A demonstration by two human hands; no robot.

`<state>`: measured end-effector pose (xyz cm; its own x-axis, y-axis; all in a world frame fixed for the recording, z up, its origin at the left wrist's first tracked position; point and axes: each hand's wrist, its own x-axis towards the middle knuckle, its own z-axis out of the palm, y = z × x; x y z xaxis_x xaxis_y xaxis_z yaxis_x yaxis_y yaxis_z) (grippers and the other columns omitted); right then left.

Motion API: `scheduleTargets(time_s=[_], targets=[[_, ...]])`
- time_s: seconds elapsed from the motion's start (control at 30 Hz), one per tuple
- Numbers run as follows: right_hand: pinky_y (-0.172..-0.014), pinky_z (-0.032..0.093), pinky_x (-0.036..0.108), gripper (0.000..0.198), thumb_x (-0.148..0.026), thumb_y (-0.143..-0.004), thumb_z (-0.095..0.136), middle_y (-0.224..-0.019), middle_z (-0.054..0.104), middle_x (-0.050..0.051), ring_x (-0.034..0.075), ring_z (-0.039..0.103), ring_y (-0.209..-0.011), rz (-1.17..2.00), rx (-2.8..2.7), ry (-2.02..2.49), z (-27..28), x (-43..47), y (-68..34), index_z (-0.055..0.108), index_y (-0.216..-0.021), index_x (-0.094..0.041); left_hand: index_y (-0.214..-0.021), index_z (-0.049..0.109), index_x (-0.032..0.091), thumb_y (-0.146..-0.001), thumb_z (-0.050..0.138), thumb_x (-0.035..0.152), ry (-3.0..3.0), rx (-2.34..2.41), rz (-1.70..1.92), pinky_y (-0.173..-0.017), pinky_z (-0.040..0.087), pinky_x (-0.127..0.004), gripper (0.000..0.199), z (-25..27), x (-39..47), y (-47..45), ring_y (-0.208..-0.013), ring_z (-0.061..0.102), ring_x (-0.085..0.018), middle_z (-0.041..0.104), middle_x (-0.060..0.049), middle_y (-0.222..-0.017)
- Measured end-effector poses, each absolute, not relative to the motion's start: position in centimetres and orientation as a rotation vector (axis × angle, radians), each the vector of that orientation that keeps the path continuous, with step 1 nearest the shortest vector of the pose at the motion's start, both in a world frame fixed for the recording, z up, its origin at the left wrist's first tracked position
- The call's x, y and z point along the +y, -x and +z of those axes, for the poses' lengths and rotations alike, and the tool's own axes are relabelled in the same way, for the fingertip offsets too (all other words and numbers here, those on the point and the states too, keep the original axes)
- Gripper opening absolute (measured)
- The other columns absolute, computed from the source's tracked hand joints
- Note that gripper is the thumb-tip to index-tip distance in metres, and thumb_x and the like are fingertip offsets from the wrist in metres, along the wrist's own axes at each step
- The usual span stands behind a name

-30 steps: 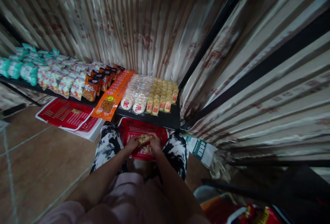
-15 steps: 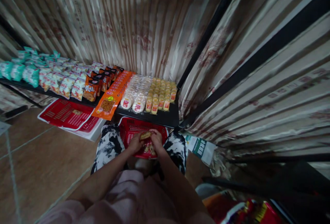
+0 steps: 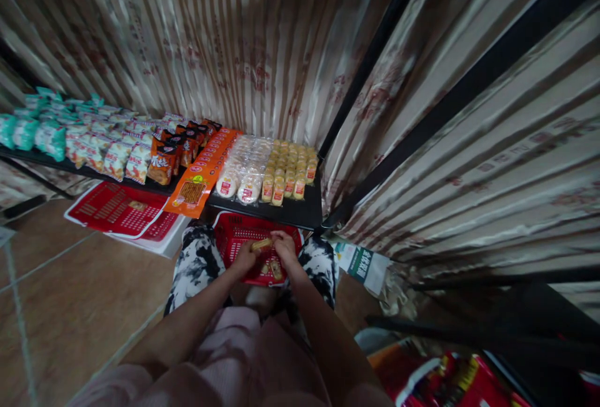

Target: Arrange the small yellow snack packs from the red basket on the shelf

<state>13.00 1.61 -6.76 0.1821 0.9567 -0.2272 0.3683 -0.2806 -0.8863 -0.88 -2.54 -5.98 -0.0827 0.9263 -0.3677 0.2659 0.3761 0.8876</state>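
My left hand (image 3: 245, 258) is closed around a small yellow wrapped snack (image 3: 261, 245), which lies sideways above a red plastic basket (image 3: 225, 227). At the snack's right end, the fingers of my right hand (image 3: 285, 247) are bent and pressed together against it. The basket sits between my knees. A few more small yellow packets (image 3: 276, 269) lie on its bottom below my hands. Rows of similar yellow packets (image 3: 290, 172) stand at the right end of the black shelf in front of me.
Left along the black shelf (image 3: 307, 212) come round white packets (image 3: 247, 189), an orange bag (image 3: 193, 191), orange-black packets (image 3: 162, 162), white packets (image 3: 117, 157) and teal packets (image 3: 49, 138). Another red basket (image 3: 117, 210) is on the floor. Black poles (image 3: 375, 60) cross the striped curtain (image 3: 210, 38).
The view has shifted slightly. My left hand still holds the yellow snack, and my right hand has moved a little at its right end.
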Motion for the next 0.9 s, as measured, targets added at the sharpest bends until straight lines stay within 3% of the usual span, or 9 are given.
scheduleTargets(time_s=[0.13, 0.23, 0.9], targets=[[-0.079, 0.05, 0.03, 0.025, -0.031, -0.074, 0.049, -0.089, 0.072, 0.002, 0.018, 0.066, -0.084, 1.079, -1.297, 1.775, -6.1, 1.7, -13.4, 0.07, -0.085, -0.022, -0.09, 0.06, 0.014, -0.076, 0.055, 0.01, -0.762, 1.417, 0.86, -0.054, 0.043, -0.02, 0.016, -5.8, -2.8, 0.3, -0.056, 0.056, -0.011, 0.062, 0.002, -0.065], [-0.083, 0.049, 0.03, 0.027, -0.03, -0.076, 0.047, -0.093, 0.072, 0.001, 0.018, 0.065, -0.087, 1.052, -1.364, 1.751, -5.3, 1.7, -13.7, 0.07, -0.088, -0.023, -0.085, 0.058, 0.014, -0.076, 0.055, 0.01, -0.668, 1.345, 0.892, -0.048, 0.04, -0.018, 0.01, -5.7, -2.8, 0.0, -0.047, 0.052, -0.008, 0.057, 0.005, -0.057], [-0.072, 0.051, 0.028, 0.024, -0.03, -0.077, 0.048, -0.082, 0.071, 0.001, 0.016, 0.065, -0.077, 1.064, -1.345, 1.698, -4.5, 1.6, -14.3, 0.069, -0.085, -0.022, -0.098, 0.055, 0.013, -0.082, 0.048, 0.004, -0.514, 1.276, 0.858, -0.046, 0.044, -0.014, 0.019, -3.8, -2.0, 0.5, -0.046, 0.058, -0.005, 0.065, -0.001, -0.075]])
